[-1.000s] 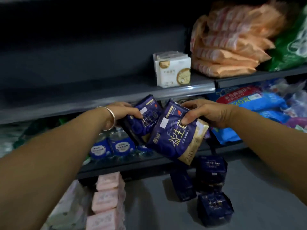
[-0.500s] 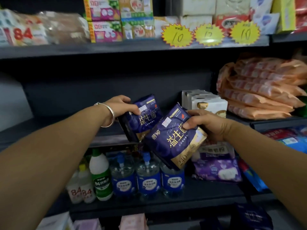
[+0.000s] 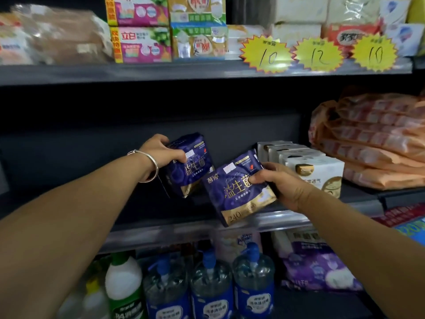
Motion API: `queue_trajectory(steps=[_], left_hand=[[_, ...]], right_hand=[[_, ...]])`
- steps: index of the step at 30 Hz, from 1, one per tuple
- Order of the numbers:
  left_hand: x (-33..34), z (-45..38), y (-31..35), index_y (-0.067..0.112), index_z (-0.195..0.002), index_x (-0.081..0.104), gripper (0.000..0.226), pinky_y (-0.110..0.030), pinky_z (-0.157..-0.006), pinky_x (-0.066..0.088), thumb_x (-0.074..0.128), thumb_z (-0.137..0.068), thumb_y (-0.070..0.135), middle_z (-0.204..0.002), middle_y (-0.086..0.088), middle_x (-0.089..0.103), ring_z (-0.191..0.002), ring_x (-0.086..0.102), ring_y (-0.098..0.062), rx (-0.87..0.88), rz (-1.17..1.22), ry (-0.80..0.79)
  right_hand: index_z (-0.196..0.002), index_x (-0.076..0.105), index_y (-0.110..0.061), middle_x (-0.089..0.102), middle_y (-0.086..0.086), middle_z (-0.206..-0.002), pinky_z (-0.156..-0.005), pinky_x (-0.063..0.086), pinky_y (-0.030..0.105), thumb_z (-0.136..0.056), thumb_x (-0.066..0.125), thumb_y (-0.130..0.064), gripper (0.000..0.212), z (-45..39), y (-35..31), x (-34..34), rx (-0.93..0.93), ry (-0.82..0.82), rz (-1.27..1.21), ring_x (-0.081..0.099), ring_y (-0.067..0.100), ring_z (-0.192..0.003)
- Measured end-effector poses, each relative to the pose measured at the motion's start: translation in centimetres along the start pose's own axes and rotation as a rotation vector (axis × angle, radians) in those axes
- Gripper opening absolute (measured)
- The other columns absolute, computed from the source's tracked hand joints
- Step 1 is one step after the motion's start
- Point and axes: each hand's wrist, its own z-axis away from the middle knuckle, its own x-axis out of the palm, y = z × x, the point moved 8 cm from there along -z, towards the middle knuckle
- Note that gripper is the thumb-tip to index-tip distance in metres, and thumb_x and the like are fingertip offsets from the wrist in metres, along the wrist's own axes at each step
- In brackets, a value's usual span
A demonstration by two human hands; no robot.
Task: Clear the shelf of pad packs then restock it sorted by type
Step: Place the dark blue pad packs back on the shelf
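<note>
Lying cut off at the bottom edge: a white and green bottle (image 3: 125, 286) and three blue pump bottles (image 3: 211, 288), standing side by side on the low shelf, labels too blurry to read. Sitting just right of them, a purple and white bag (image 3: 319, 268), partly hidden behind the right arm.

Reaching up from below, both bare arms. Wearing a silver bangle (image 3: 149, 166) on the left wrist. Gripping a dark blue pad pack (image 3: 190, 166) with the left hand (image 3: 161, 153), thumb on the front, the other fingers hidden behind the pack. Pinching a second blue pad pack (image 3: 236, 192) with the right hand (image 3: 282, 185), fingers curled round its right edge. Tilting, both packs, held up in front of the middle shelf (image 3: 287, 218), the right one lower and overlapping the shelf's front lip. Hard to tell if either pack is touching the shelf.

Standing on that shelf just behind the right hand, a row of white and gold packs (image 3: 315, 166), partly covered. Piling up beside them, orange packs (image 3: 377, 143), cut off at the right edge.

Sitting higher, on the top shelf, pink and green boxes (image 3: 140, 28) and three yellow price stars (image 3: 319, 54) marked 10, 12, 10. Blurring, everything far left.
</note>
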Motion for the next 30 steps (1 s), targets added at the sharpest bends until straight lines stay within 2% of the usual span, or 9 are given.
queue_trajectory(steps=[3,9,15,18,21,23,25,28,30], left_hand=[[0.4,-2.9,-0.6,0.013,-0.137,0.041,0.079,-0.020,-0.057,0.039,0.077,-0.068,0.015,-0.113,-0.003,0.051,-0.091,0.054,-0.020,-0.009,-0.008,0.034],[1.3,-7.6,-2.0,0.014,-0.138,0.039,0.079,-0.021,-0.056,0.038,0.078,-0.068,0.015,-0.117,-0.004,0.052,-0.089,0.054,-0.020,-0.016,-0.057,0.032],[0.9,-12.5,-3.0,0.014,-0.138,0.039,0.077,-0.019,-0.055,0.036,0.076,-0.071,0.013,-0.114,-0.005,0.055,-0.087,0.053,-0.018,-0.023,-0.068,0.028],[0.4,-14.7,-3.7,0.014,-0.138,0.039,0.076,-0.018,-0.056,0.036,0.076,-0.071,0.012,-0.115,-0.006,0.057,-0.089,0.053,-0.019,-0.026,-0.075,0.025],[0.5,-16.2,-4.6,0.015,-0.137,0.040,0.073,-0.017,-0.056,0.035,0.075,-0.073,0.011,-0.109,-0.002,0.055,-0.077,0.052,-0.010,-0.034,-0.087,-0.001],[0.7,-17.0,-5.3,0.015,-0.135,0.042,0.070,-0.017,-0.056,0.036,0.074,-0.073,0.010,-0.100,0.001,0.056,-0.073,0.049,-0.004,-0.040,-0.081,-0.015],[1.0,-17.6,-6.1,0.015,-0.133,0.043,0.068,-0.016,-0.057,0.036,0.074,-0.073,0.008,-0.095,0.004,0.055,-0.074,0.050,-0.004,-0.047,-0.073,-0.029],[1.4,-18.3,-7.2,0.016,-0.134,0.043,0.071,-0.017,-0.060,0.037,0.074,-0.072,0.008,-0.111,0.000,0.054,-0.083,0.053,-0.011,-0.049,-0.065,-0.042],[1.6,-18.8,-7.6,0.017,-0.134,0.043,0.070,-0.017,-0.061,0.038,0.074,-0.071,0.008,-0.113,0.000,0.056,-0.082,0.054,-0.009,-0.046,-0.061,-0.051]], right_hand=[[-0.117,0.055,0.002,0.071,0.012,-0.089,-0.069,0.056,0.032,-0.062,0.071,-0.005,0.058,-3.0,0.9,-1.8,-0.032,0.113,-0.054,0.069,0.024,-0.075],[-0.123,0.047,-0.004,0.068,0.016,-0.108,-0.086,0.055,0.048,-0.070,0.076,-0.005,0.061,-8.9,3.3,-3.4,-0.030,0.293,-0.127,0.069,0.033,-0.092],[-0.122,0.048,-0.006,0.067,0.015,-0.109,-0.090,0.052,0.050,-0.073,0.075,-0.002,0.056,-15.5,4.2,-3.3,-0.011,0.271,-0.102,0.067,0.032,-0.096],[-0.121,0.048,-0.009,0.065,0.011,-0.111,-0.092,0.051,0.045,-0.074,0.072,0.002,0.054,-18.8,4.4,-2.9,-0.021,0.235,-0.080,0.065,0.029,-0.099],[-0.124,0.046,-0.010,0.062,0.006,-0.111,-0.078,0.053,0.031,-0.076,0.067,0.010,0.056,-21.5,5.2,-2.8,-0.060,0.202,0.009,0.063,0.020,-0.097],[-0.129,0.043,-0.007,0.060,0.007,-0.111,-0.074,0.051,0.026,-0.076,0.062,0.017,0.061,-22.8,6.0,-2.7,-0.078,0.168,0.101,0.060,0.020,-0.098],[-0.136,0.039,-0.012,0.058,0.006,-0.111,-0.080,0.050,0.029,-0.076,0.055,0.023,0.071,-23.7,6.8,-2.8,-0.083,0.163,0.228,0.057,0.020,-0.101],[-0.146,0.021,-0.030,0.054,0.004,-0.116,-0.080,0.049,0.027,-0.073,0.056,0.022,0.096,-24.6,7.6,-2.3,-0.081,0.130,0.361,0.056,0.015,-0.098],[-0.146,0.020,-0.036,0.050,0.009,-0.125,-0.084,0.053,0.031,-0.066,0.067,0.014,0.105,-25.2,7.8,-2.0,-0.096,0.135,0.446,0.057,0.019,-0.103]])
